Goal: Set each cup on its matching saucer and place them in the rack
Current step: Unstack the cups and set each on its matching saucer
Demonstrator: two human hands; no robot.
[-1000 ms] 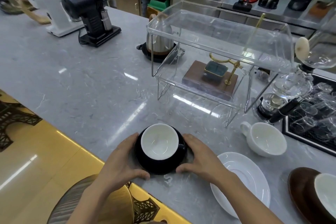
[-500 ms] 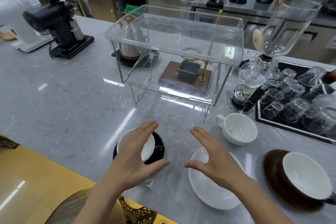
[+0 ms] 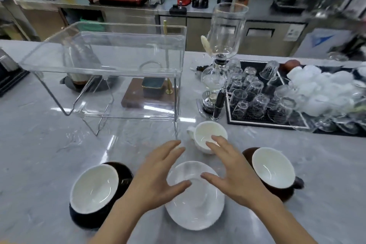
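A white saucer [image 3: 196,204] lies bare on the grey counter near me. My left hand [image 3: 156,178] and my right hand [image 3: 233,172] hover over its two sides, fingers spread, holding nothing. Just beyond my right fingertips stands a white cup [image 3: 206,134], handle to the left. A black cup [image 3: 95,188] sits on its black saucer [image 3: 122,176] at the left. On the right, a brown cup [image 3: 273,168] rests on a brown saucer [image 3: 247,153]. The clear two-tier acrylic rack [image 3: 103,65] stands farther back, both shelves bare.
A glass siphon coffee maker [image 3: 219,61] stands right of the rack. A black tray [image 3: 257,123] of upturned glasses and a heap of white cups [image 3: 320,89] fill the right side. Behind the rack are a wooden stand [image 3: 138,99] and a kettle [image 3: 79,63].
Both hands let go of the black cup and saucer and moved right, over the white saucer. My view swung right, bringing the brown cup and the glasses tray into sight.
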